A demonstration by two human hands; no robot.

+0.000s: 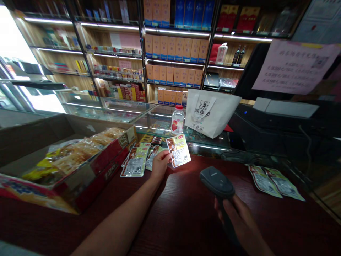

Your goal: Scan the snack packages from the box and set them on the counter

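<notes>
My left hand (160, 164) pinches a snack packet (179, 150) by its left edge and holds it upright above the counter, its printed side with a barcode towards me. In my right hand (239, 217) is a dark handheld barcode scanner (217, 182), gripped by its handle, its head pointing towards the packet. A reddish glow falls on the counter just below the packet. Left of my left hand lies a pile of similar packets (135, 161). Two more packets (275, 180) lie side by side at the right.
An open cardboard box (80, 199) of wrapped snacks stands at the left. Behind the packet are a red-capped bottle (178, 120) and a white paper bag (210, 113) on a glass case. Black equipment (282, 128) with a pink notice (294, 67) fills the right side.
</notes>
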